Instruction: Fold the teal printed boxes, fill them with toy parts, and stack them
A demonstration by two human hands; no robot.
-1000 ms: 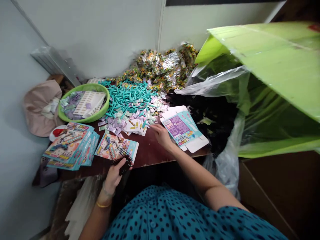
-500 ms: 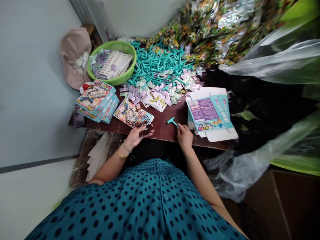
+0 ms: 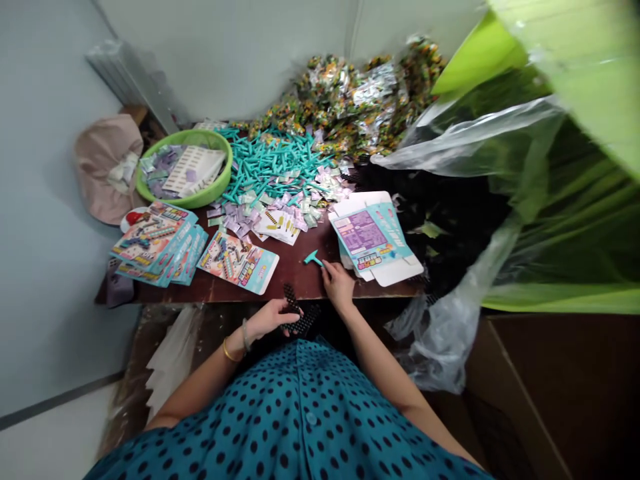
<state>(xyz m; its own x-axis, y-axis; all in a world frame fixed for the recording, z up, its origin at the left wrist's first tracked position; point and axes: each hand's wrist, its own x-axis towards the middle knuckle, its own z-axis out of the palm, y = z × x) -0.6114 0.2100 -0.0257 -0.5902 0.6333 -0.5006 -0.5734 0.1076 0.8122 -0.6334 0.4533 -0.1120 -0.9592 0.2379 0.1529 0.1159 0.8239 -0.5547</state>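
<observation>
My left hand point(image 3: 270, 317) is closed on a black plastic grid piece point(image 3: 306, 321) at the table's front edge. One part of the piece stands up beside my thumb and another spreads over my lap. A small teal plastic hammer point(image 3: 313, 257) is pinched by its handle in my right hand point(image 3: 340, 287), its head pointing left above the brown table point(image 3: 295, 267). Left of the hammer lies a single printed flat box point(image 3: 239, 263). To the right of my right hand are flattened printed boxes point(image 3: 373, 239) with white flaps.
A stack of printed boxes point(image 3: 155, 243) sits at the left, below a green basin point(image 3: 227, 177) of sachets and cards. Teal hammers point(image 3: 280, 160) and small sachets point(image 3: 240, 220) are heaped mid-table. Shiny patterned packets point(image 3: 370, 87) lie behind; a black heap point(image 3: 440, 207) and clear plastic point(image 3: 460, 333) lie right.
The view has shifted, so the table sits lower and further left. My left hand has drawn the black grid piece off the printed box toward my lap. The hammer stays in my right hand.
</observation>
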